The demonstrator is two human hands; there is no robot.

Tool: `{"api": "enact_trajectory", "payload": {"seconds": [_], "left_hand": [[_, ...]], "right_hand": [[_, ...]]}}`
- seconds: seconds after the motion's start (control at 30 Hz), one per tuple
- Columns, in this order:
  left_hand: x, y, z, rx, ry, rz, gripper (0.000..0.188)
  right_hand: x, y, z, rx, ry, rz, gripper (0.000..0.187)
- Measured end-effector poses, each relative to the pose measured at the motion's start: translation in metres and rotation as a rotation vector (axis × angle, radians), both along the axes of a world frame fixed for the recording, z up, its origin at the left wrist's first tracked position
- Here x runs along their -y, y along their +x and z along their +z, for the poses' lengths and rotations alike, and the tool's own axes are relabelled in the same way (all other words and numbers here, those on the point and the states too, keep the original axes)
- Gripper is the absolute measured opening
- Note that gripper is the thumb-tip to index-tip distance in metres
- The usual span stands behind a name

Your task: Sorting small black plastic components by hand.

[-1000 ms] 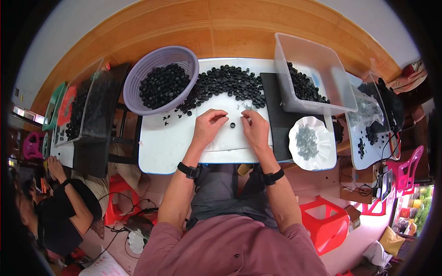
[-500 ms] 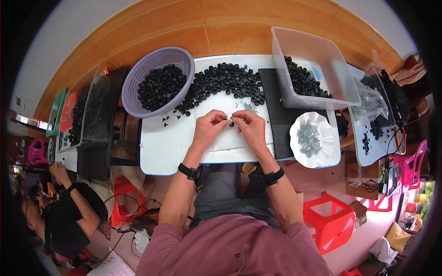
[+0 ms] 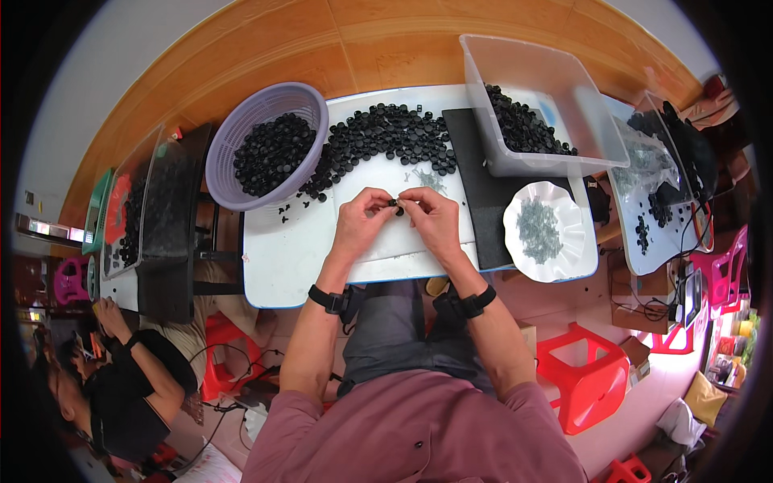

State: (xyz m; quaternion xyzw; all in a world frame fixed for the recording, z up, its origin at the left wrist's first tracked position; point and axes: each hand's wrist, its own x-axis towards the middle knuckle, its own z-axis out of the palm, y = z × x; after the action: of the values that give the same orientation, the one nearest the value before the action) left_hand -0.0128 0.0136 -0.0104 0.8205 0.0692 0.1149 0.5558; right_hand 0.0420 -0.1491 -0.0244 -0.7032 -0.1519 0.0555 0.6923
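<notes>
My left hand and my right hand meet over the near middle of the white table. The left fingers pinch a small round black part. Against that same part the right thumb and forefinger are closed; whether they also grip some tiny piece is too small to see. Just beyond my hands lies a little heap of thin clear pieces. Farther back, a wide pile of similar black parts spreads across the table. On the right, a white wavy-rimmed dish holds more clear pieces.
A purple basket of black parts stands at the left. A translucent bin with black parts rests on a black board at the right. A red stool stands behind right. A person in black works at the far left.
The view has shifted slightly. My hands stay together at the same spot, and the black part shows more plainly between the fingertips.
</notes>
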Motion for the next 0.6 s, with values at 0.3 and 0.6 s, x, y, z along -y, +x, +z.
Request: {"api": "enact_trajectory", "payload": {"seconds": [0.3,0.6], "left_hand": [[0.0,-0.001,-0.003,0.043,0.033,0.022,0.019],[-0.001,-0.002,-0.006,0.067,0.039,0.042,0.018]], "right_hand": [[-0.001,-0.005,0.004,0.246,-0.159,-0.053,0.011],[-0.002,-0.013,0.012,0.289,-0.164,-0.091,0.013]]}}
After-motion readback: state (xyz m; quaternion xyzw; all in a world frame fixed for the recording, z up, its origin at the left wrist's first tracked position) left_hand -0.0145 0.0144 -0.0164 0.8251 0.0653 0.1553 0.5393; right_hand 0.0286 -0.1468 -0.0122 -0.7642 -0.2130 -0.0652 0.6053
